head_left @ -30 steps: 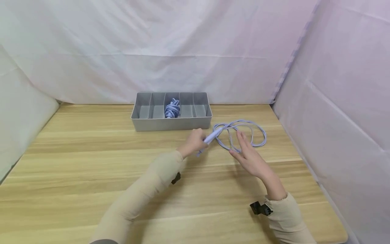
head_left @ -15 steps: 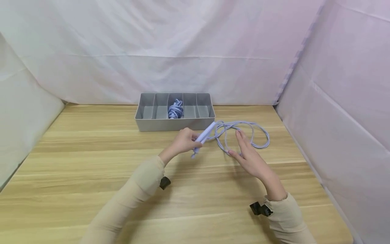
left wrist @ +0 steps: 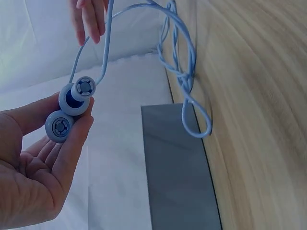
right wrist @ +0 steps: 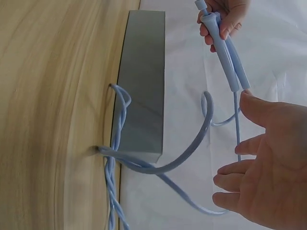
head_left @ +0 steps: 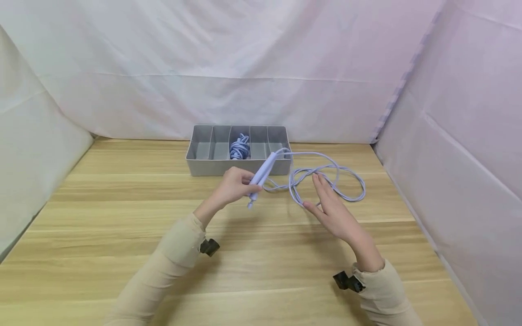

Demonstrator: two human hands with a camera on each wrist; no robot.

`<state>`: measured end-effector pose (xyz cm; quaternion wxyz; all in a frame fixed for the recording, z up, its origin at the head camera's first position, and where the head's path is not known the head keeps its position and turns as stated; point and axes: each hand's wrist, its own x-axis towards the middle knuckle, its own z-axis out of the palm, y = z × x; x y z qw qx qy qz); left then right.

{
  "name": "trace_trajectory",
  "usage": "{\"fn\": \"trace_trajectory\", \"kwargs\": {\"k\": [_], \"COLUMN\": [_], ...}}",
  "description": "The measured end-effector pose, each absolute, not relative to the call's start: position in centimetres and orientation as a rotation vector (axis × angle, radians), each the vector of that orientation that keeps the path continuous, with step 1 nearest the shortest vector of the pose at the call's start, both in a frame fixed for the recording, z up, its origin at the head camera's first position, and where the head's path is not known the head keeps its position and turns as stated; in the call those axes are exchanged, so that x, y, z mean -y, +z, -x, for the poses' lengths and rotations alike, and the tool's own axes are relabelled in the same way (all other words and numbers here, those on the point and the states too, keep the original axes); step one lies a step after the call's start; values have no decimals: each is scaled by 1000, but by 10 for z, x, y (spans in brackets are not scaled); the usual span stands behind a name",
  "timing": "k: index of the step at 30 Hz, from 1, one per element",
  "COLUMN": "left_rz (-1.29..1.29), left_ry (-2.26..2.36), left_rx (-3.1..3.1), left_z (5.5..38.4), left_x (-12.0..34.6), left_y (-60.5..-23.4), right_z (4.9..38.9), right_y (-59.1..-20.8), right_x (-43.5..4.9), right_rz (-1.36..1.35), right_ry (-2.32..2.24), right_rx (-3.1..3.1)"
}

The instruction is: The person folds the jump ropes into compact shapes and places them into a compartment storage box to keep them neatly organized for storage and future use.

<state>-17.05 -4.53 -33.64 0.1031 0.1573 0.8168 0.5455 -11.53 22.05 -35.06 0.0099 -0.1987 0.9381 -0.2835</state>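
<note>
My left hand [head_left: 233, 186] pinches the two light-blue handles [head_left: 263, 171] of a jump rope side by side, raised over the table and tilted up to the right. In the left wrist view the round handle ends [left wrist: 60, 126] face the camera, between thumb and fingers. From the handles the cord [right wrist: 195, 143] arcs down to loose, crossing loops on the table. My right hand [head_left: 333, 212] is held with fingers extended beside these loops, gripping nothing; its fingertips overlap the cord in the head view. The right wrist view shows its palm and spread fingers near the cord.
A grey divided box [head_left: 216, 169] stands at the back of the table [head_left: 122, 217], behind my left hand. In its middle compartment lies a wound-up light-blue cord bundle [head_left: 239, 148]. White curtains [head_left: 228, 59] enclose the back and sides.
My left hand has moved left and lifted the handles, tilting them more upright. Part of the cord has risen off the table with them. My right hand has barely moved.
</note>
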Motion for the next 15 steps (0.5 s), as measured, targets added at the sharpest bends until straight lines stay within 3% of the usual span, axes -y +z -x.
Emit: {"fn": "trace_trajectory", "kwargs": {"k": [15], "left_rz": [-423], "left_ry": [1770], "left_rx": [-2290], "left_z": [158], "left_x": [68], "left_y": [-316], "right_z": [108], "right_y": [-324], "right_x": [-200], "right_rz": [890], "right_ry": [-913], "right_rx": [-3026]}}
